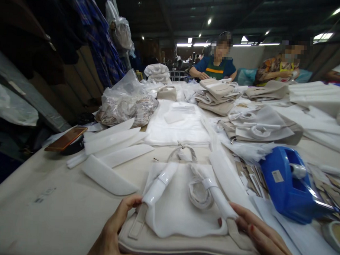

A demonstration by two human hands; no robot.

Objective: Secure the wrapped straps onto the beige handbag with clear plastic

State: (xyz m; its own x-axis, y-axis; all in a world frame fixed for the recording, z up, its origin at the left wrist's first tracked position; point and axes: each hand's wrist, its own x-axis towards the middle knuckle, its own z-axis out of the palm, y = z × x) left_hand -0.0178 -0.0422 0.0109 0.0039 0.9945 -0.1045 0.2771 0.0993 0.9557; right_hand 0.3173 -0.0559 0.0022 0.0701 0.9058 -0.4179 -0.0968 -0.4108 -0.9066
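Observation:
A beige handbag lies in front of me on the table, its lower edge cut off by the frame. White foam sheet covers its upper face, and its straps are wrapped in white foam sleeves. My left hand grips the bag's left side, fingers reaching the base of the left strap. On the opposite side, my right hand holds the bag's edge, with fingers extended along the right strap base. A coiled, plastic-wrapped piece rests on the foam between the straps.
White foam strips and an orange-backed phone lie left. A blue tape dispenser stands right. Behind are foam sheets, a stack of bags and a plastic bag. Two people work across the table.

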